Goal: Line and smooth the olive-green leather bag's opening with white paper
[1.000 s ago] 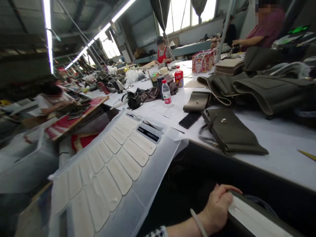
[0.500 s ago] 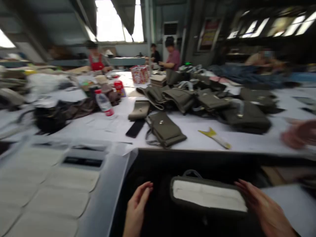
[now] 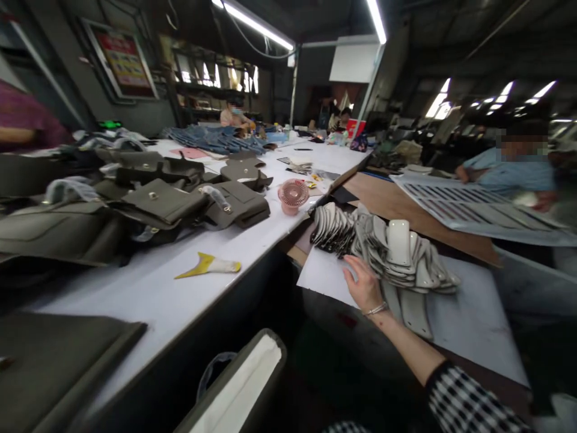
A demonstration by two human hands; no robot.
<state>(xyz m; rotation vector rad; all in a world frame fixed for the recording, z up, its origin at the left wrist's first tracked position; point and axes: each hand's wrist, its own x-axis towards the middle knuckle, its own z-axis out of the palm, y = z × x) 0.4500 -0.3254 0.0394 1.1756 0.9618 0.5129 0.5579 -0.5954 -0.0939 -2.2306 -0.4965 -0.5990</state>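
Pale grey, rounded, leather-like strips (image 3: pixel 399 240) lie heaped on a flat white sheet (image 3: pixel 473 319); the right hand (image 3: pixel 363 285) is at their near edge, fingers loosely spread, gripping nothing, contact unclear; leftward are an olive, white-faced bag (image 3: pixel 243 385) and a round pink fan (image 3: pixel 293 195)

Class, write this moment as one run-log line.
right hand: open, beside heap of light-grey, rounded flat pieces, contact unclear | left hand: out of view | dark olive, white-faced piece: lower foreground

Behind the right hand (image 3: pixel 363 288) I see a slim, silvery bracelet (image 3: pixel 377 310), then, farther up, a black-and-white checked sleeve (image 3: pixel 469 402).
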